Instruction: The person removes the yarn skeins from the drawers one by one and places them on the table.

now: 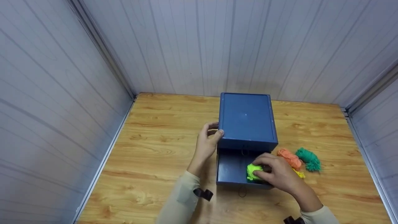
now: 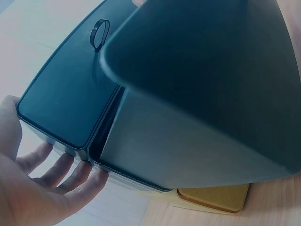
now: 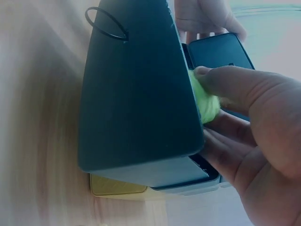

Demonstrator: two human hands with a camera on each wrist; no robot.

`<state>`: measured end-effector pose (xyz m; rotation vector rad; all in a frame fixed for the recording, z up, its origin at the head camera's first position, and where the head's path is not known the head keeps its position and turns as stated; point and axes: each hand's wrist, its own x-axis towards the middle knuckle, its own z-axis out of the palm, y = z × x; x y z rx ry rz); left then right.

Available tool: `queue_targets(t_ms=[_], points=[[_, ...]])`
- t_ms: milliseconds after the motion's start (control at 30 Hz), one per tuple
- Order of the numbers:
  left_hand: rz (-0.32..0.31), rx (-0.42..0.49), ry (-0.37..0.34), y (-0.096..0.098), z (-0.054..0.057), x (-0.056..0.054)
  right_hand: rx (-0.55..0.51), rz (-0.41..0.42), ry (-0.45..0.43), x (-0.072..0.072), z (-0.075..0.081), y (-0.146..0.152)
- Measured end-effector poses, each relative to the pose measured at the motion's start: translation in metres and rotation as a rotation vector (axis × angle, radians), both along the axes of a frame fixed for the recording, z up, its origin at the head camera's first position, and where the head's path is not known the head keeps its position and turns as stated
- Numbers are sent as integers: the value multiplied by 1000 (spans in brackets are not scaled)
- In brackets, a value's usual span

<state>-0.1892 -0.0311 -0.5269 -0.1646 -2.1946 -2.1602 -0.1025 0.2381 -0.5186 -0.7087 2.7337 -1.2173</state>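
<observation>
While the right hand (image 1: 278, 171) has its thumb and fingers clamped on a lime-green yarn ball (image 1: 255, 172), the ball sits between the fingertips, partly below the rim of the pulled-out drawer (image 1: 231, 169). Up and left of those fingers, the left hand (image 1: 206, 144) grips the blue box (image 1: 245, 119) by its front left edge, thumb on top, fingers against the side. Just right of the right knuckles, orange yarn (image 1: 289, 158), green yarn (image 1: 308, 158) and partly hidden yellow yarn (image 1: 299, 173) lie on the wooden table (image 1: 149, 161).
</observation>
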Motion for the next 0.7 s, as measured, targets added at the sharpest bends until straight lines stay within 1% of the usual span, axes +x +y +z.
queue_targets(t_ms=[133,367,533,700], points=[[0,-10,-6,0,-1,0,-59,-40,7,3,2,2],[-9,-10,-13,0,-1,-1,-153,-116,47,8,4,8],[-3,-10,-17,-1,-1,-1,-224,-155,26,12,5,17],[-9,-3,-14,-1,0,-1,-249,-205,8,14,6,28]])
